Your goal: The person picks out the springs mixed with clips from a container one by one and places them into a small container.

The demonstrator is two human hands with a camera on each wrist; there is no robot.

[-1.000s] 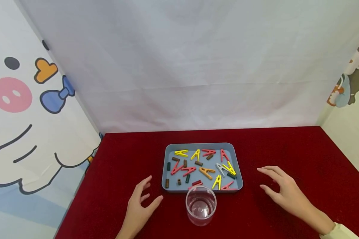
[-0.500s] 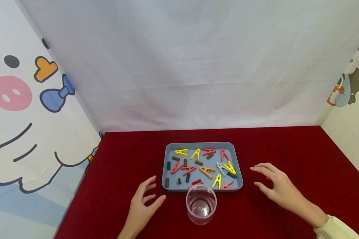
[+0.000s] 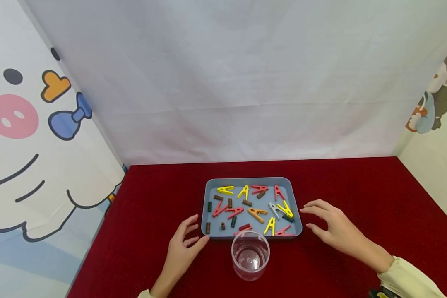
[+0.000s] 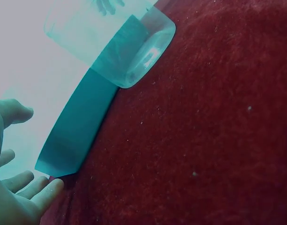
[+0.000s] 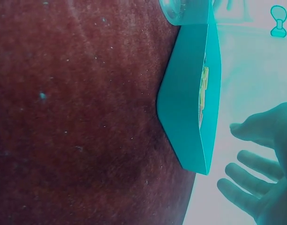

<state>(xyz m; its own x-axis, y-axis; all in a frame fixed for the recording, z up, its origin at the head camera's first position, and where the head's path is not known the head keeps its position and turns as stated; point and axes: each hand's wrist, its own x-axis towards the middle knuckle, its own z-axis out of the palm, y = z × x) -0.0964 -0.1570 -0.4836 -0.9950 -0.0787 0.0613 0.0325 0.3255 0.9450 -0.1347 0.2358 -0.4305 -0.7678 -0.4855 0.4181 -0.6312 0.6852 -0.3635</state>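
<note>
A blue-grey tray (image 3: 251, 238) lies on the red cloth, holding several plastic clip halves, such as an orange one (image 3: 258, 214) and a yellow one (image 3: 270, 226), and several small coil springs like the brown one (image 3: 208, 228). A clear cup (image 3: 250, 256) stands at the tray's front edge. My left hand (image 3: 182, 252) hovers near the tray's front left corner, fingers spread and loosely bent, holding nothing. Off the tray's right side, my right hand (image 3: 333, 227) is likewise empty with relaxed fingers. Both wrist views show the hands close to the tray's ends.
Red cloth (image 3: 164, 186) covers the table around the tray. A white curtain (image 3: 246, 82) hangs behind the table's far edge. Cartoon-printed panels stand at the left (image 3: 41, 165) and right.
My right hand has moved left toward the tray. The left hand has shifted slightly right and up, closer to the tray's corner. Tray and cup stay in place.
</note>
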